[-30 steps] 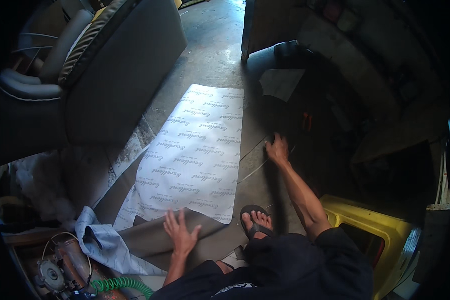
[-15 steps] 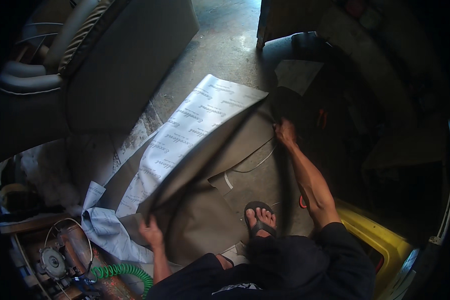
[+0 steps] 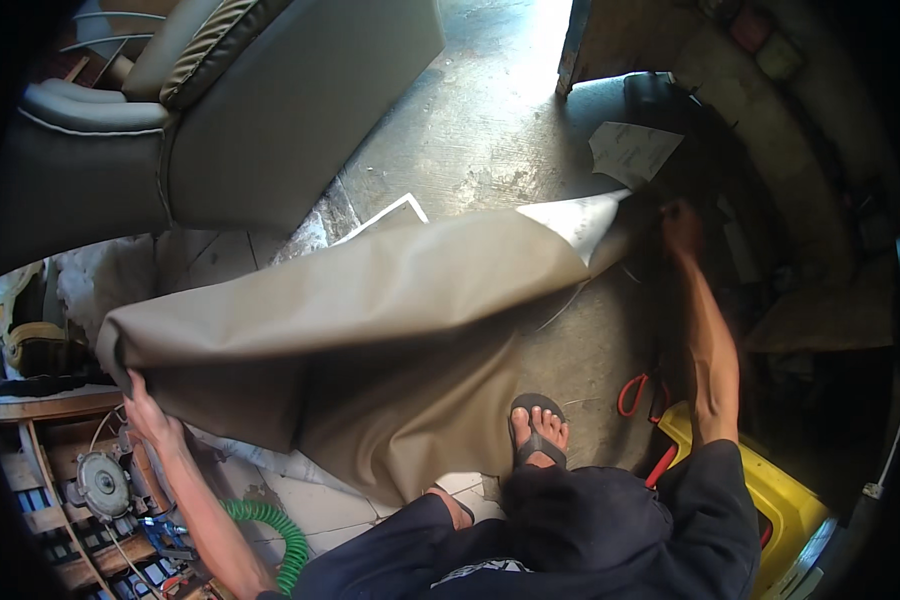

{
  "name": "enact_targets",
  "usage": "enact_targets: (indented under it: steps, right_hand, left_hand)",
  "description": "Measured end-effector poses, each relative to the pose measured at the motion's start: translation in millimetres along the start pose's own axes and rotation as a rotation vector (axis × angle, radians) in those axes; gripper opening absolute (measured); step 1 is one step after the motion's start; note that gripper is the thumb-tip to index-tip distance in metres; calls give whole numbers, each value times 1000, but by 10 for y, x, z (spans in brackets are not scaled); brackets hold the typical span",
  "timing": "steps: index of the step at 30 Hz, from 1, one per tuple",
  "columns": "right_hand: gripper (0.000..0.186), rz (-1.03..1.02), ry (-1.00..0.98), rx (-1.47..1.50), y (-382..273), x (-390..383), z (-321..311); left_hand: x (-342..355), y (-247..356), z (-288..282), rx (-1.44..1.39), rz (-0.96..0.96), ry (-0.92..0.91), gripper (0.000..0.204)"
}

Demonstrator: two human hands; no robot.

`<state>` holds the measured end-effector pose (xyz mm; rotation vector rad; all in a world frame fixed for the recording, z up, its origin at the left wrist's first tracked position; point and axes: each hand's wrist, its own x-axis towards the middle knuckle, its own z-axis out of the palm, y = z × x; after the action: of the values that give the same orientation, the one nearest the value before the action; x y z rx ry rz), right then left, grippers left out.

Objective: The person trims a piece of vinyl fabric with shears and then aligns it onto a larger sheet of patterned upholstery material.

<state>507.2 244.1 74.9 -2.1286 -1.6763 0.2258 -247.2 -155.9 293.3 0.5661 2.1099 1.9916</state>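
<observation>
A large sheet of brown-taupe synthetic leather point(image 3: 370, 285) stretches across the floor in front of me, its smooth side mostly up. My left hand point(image 3: 153, 415) pinches its left end beside the wooden crate. On the far right, in shadow, my right hand point(image 3: 682, 235) is closed at the sheet's other end; the fingertips are hard to make out there. White printed backing point(image 3: 575, 222) shows where the sheet folds over near that end. The lower part of the sheet hangs in loose folds close to my feet.
A large upholstered sofa piece point(image 3: 290, 120) stands at upper left. A wooden frame with a metal motor point(image 3: 103, 485) and a green coiled air hose point(image 3: 282, 530) lie at lower left. Red-handled scissors point(image 3: 632, 395) lie near a yellow plastic stool point(image 3: 770, 480) at right. A pale scrap point(image 3: 635, 150) lies farther off.
My left hand has moved left and my right hand right and farther away, drawing the sheet wide. The sheet has turned over, so the brown side covers most of the white backing.
</observation>
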Motion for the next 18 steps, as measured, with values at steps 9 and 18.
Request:
enact_targets:
  steps: [9,18]
  right_hand:
    - [54,-279,211,196,-910,-261,-384]
    - [106,-1488,-739,629,-3260,-1851,-1588]
  left_hand:
    - [-59,374,629,-139,201,-286,41]
    - [-1902,1093,1749,562,1034,-1267,43]
